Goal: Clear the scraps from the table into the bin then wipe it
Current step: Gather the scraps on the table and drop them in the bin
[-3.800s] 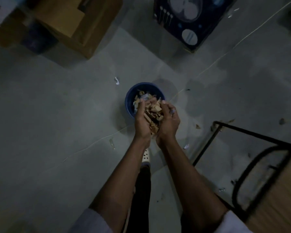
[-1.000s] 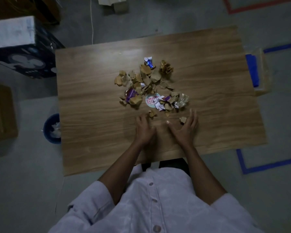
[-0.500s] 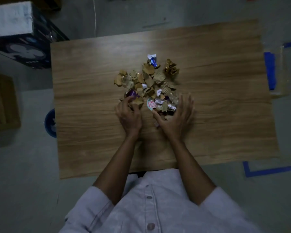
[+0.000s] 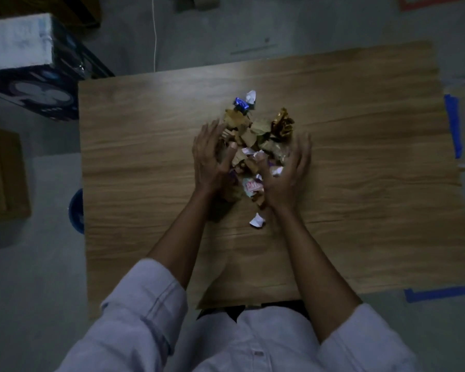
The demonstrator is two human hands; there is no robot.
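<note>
**Head view: hands closing round the scraps for a scoop**

Nearest the person, one white scrap lies loose on the worktop, at 6 o'clock of the heap and between the wrists. Ahead of it, the left hand and right hand flank the scraps at 9 and 3 o'clock. Each grip is wide, with fingers nearly straight and pressed to the heap's sides; nothing is lifted yet. A blue-and-white wrapper sits past the fingertips at 12 o'clock. The bin shows as a blue rim on the floor, off the worktop's 9 o'clock edge.

Clearing looks to be the step in hand, with wiping not yet begun. The next move likely calls for cupping the palms under the heap, lifting it and carrying it toward 9 o'clock; the strays would need another pass.

Half a second ago the hands lay at the heap's near edge. They have since slid forward along its sides and squeezed it narrower.
</note>
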